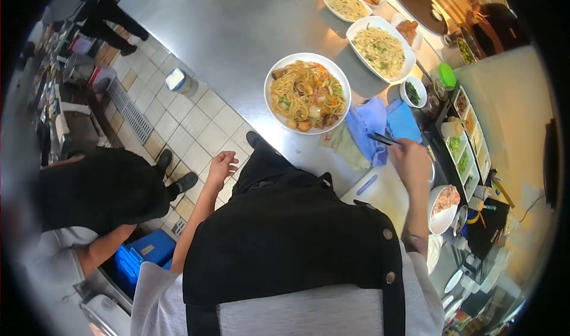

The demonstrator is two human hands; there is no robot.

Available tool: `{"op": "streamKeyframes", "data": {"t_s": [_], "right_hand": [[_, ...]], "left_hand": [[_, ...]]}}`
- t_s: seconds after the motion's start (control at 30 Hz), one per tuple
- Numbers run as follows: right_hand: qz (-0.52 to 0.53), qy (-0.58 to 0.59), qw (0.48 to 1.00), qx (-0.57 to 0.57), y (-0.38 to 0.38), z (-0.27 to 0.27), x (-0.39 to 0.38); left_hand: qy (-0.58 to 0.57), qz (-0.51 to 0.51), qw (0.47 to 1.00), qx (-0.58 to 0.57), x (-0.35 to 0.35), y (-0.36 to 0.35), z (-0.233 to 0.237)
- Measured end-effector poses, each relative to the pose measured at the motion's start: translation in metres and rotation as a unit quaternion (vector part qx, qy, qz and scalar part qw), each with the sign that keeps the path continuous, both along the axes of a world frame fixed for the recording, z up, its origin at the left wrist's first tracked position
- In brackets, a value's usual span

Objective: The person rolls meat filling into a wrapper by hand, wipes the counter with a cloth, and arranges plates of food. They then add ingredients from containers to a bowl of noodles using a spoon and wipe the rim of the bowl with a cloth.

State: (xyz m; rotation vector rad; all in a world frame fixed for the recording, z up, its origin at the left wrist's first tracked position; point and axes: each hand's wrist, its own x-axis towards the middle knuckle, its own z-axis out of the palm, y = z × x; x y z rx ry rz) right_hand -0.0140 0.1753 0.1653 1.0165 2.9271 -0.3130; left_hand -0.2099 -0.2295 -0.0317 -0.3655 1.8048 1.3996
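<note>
The right hand (411,161) grips a dark utensil (386,139) near a white plate (268,95) of noodles (306,92); the left hand (222,163) hangs open.

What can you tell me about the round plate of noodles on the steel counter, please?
The round plate is white, shallow and ceramic-looking, lying flat on the steel counter near its edge. It holds a heap of yellow-brown noodles with brown chunks and green and orange bits. A greenish cloth lies close by its lower rim; contact is unclear. No hand touches it; the right hand holds a dark utensil nearby.
</note>
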Motion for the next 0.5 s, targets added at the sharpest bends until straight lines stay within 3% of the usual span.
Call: {"op": "streamKeyframes", "data": {"t_s": [0.07,0.13,0.2,0.27,0.5], "right_hand": [[-0.011,0.007,0.999,0.034,-0.009,0.032,-0.009],[0.01,0.106,0.994,0.012,-0.017,0.046,-0.017],[0.06,0.148,0.987,-0.017,-0.027,0.037,-0.031],[0.208,0.155,0.966,-0.021,-0.037,0.02,-0.049],[0.305,0.122,0.945,-0.005,-0.044,-0.013,-0.09]], "left_hand": [[0.001,0.017,1.0,0.012,0.002,-0.004,-0.006],[-0.004,0.027,1.0,0.012,0.005,-0.007,-0.006],[-0.024,0.02,0.999,-0.007,0.009,-0.004,-0.005],[-0.022,0.011,1.0,-0.004,0.011,0.0,-0.006],[-0.008,0.013,1.0,0.005,0.014,-0.002,-0.002]]}}
